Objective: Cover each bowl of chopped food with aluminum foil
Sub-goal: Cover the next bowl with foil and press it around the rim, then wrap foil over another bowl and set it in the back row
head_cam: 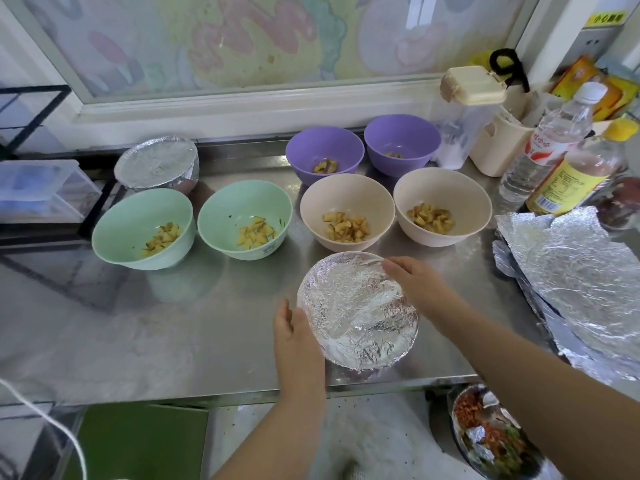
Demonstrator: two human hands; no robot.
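Stainless steel table (pixel 207 323) stands below a window with a pale painted pattern (pixel 242 46). Close to its front edge sits a round bowl covered with crinkled aluminum foil (pixel 356 310), between the two hands.

Behind it stands a row of four open bowls with chopped yellow-brown food: two mint green bowls (pixel 114 237) toward the left edge and two beige bowls (pixel 346 202) toward the right. Two purple bowls (pixel 323 147) with a little food stand near the back edge. A second foil-covered bowl (pixel 157 164) stands at the back left. Loose sheets of aluminum foil (pixel 571 271) lie in a pile at the right edge. A clear plastic bottle with a white cap (pixel 550 147), a bottle with a yellow label (pixel 571 178) and a clear container with a beige lid (pixel 467 98) crowd the back right corner.

The left hand (pixel 298 337) lies against the left side of the near bowl, fingers nearly straight, thumb up. The right hand (pixel 412 282) rests on the far right rim, fingers only slightly bent, pressing on the foil.
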